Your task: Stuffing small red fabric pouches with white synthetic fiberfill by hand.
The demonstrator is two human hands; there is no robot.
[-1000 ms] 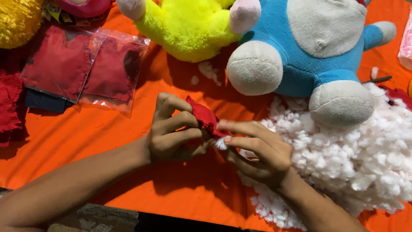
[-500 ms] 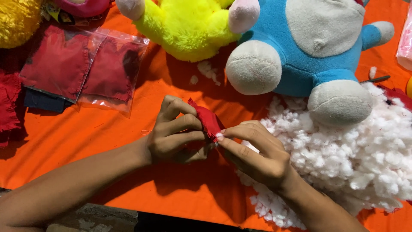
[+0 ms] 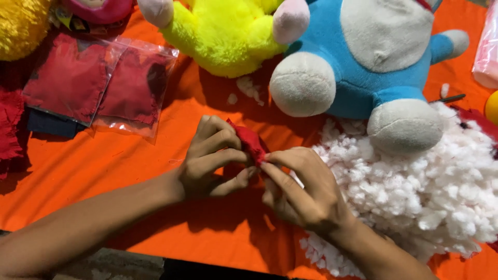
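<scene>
A small red fabric piece [image 3: 250,141] is held over the orange cloth [image 3: 129,171] in the middle of the view. My left hand [image 3: 212,158] grips it from the left, fingers curled around it. My right hand [image 3: 298,189] pinches its lower right edge with thumb and fingertips. Both hands touch each other at the fabric. Just to the right lies a big heap of white stuffing fibre [image 3: 425,186].
A blue and grey plush toy [image 3: 363,57] and a yellow plush toy [image 3: 228,31] lie at the back. Clear bags of red fabric [image 3: 98,85] lie at the back left. More red cloth [image 3: 8,124] sits at the left edge. A thin dark tool [image 3: 448,98] lies near the blue toy.
My right hand has drawn slightly nearer and its fingers have closed tighter on the red piece's edge. The left hand keeps its grip in nearly the same place.
</scene>
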